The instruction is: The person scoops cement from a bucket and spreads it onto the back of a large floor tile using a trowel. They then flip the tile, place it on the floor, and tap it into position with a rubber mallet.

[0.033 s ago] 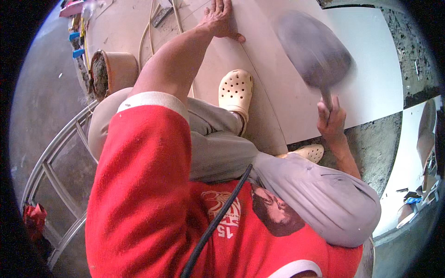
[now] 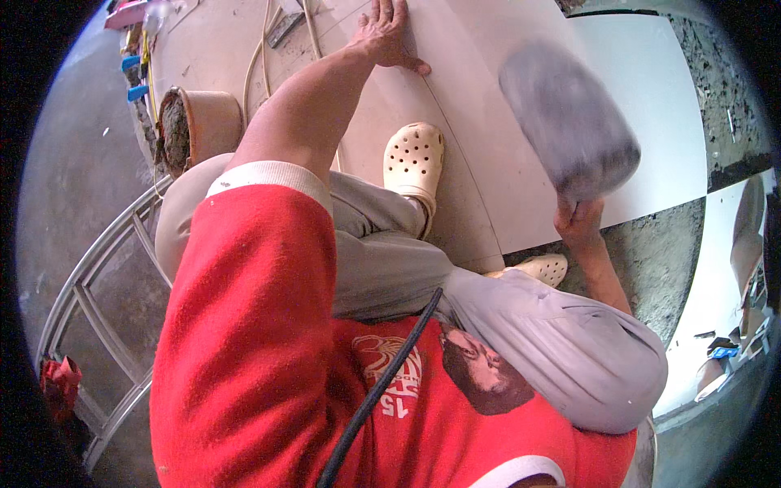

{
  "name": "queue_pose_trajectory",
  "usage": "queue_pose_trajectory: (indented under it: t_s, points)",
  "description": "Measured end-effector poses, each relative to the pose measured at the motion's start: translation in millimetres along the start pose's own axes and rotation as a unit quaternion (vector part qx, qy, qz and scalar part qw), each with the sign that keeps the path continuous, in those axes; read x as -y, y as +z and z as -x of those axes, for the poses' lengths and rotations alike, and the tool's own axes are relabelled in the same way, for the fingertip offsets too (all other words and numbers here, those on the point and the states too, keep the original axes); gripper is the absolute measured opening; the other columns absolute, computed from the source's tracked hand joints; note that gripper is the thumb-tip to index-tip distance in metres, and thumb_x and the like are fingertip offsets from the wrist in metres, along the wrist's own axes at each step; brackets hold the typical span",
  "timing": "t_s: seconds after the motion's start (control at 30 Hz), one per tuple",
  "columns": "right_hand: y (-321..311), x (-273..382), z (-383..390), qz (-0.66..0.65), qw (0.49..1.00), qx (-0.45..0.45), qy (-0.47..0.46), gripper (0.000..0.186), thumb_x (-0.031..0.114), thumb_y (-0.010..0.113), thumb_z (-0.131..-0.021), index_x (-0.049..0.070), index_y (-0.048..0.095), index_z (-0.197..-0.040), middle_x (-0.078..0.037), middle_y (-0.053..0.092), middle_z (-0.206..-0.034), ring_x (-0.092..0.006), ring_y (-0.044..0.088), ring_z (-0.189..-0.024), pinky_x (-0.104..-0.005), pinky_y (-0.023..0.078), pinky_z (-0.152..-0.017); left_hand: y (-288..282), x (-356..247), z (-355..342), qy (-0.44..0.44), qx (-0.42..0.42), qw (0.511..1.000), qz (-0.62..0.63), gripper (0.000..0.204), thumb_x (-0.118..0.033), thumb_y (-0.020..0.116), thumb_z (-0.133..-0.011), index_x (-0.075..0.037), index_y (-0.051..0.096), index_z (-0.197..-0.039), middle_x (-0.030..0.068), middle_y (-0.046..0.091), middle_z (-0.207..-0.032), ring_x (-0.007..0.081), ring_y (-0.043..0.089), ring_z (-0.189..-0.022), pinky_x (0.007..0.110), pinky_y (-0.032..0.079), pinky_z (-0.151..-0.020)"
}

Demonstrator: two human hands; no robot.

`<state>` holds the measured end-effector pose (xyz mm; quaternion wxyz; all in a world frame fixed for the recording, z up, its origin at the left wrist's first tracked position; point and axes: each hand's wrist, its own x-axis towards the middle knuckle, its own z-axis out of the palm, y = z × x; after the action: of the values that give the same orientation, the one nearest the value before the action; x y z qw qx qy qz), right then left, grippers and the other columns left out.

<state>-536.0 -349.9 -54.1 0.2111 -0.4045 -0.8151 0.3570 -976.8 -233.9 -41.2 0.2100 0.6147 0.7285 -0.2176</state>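
My right hand (image 2: pixel 580 226) grips the short handle of a rubber mallet (image 2: pixel 569 118), whose dark grey head is blurred by motion. The mallet is over a large white floor tile (image 2: pixel 659 89); whether it touches the tile I cannot tell. Farther left, my left hand (image 2: pixel 386 37) lies with fingers spread and thumb out, palm down on the pale tiled floor, close to a joint line between tiles. One of my feet, in a cream clog (image 2: pixel 415 159), stands between the two hands.
At left a bucket (image 2: pixel 213 122) caked with mortar lies near a curved metal frame (image 2: pixel 98 301). Hoses (image 2: pixel 266 57) run past my left forearm. Rough dark mortar bed (image 2: pixel 651 252) borders the white tile, and another white tile (image 2: pixel 700 342) with scraps lies at right.
The mallet head has swung slightly right and nearer to me, hiding the handle more. My right hand has shifted a little; my left hand stays put.
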Motion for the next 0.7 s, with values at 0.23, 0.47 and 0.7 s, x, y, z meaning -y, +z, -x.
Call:
queue_pose_trajectory:
  t_s: [0.23,0.47,0.7]
  points:
    - [-11,16,-18,0.003,0.994,0.08,0.08,0.027,0.029,0.057,-0.105,0.003,0.055,-0.111,-0.023,0.062,-0.076,-0.0464,0.066,-0.069,-0.0519,0.052,-0.053,19,17,-13,0.046,-0.054,0.997,-0.001,0.168,-0.076,0.091,-0.04,-0.002,0.004,-0.163,0.0295,0.002,-0.168,0.0436,0.0,-0.158,0.064,0.016,-0.124]
    - [-6,12,-18,0.072,0.982,0.124,0.125,0.034,0.03,0.059,-0.104,-0.003,0.06,-0.11,-0.031,0.068,-0.091,-0.0503,0.068,-0.08,-0.0553,0.053,-0.061,21,19,-15,0.039,-0.085,0.995,0.04,0.165,-0.07,0.095,-0.042,-0.002,0.005,-0.163,0.0283,0.003,-0.169,0.0432,0.002,-0.158,0.064,0.015,-0.125]
    - [0,2,26,0.008,0.982,-0.015,0.19,0.044,0.037,0.058,-0.105,-0.007,0.06,-0.101,-0.029,0.061,-0.074,-0.0505,0.063,-0.07,-0.0527,0.047,-0.062,8,1,-29,0.05,-0.107,0.99,0.077,0.157,-0.082,0.085,-0.048,0.0,0.013,-0.161,0.0296,0.008,-0.168,0.0459,0.005,-0.157,0.064,0.013,-0.125]
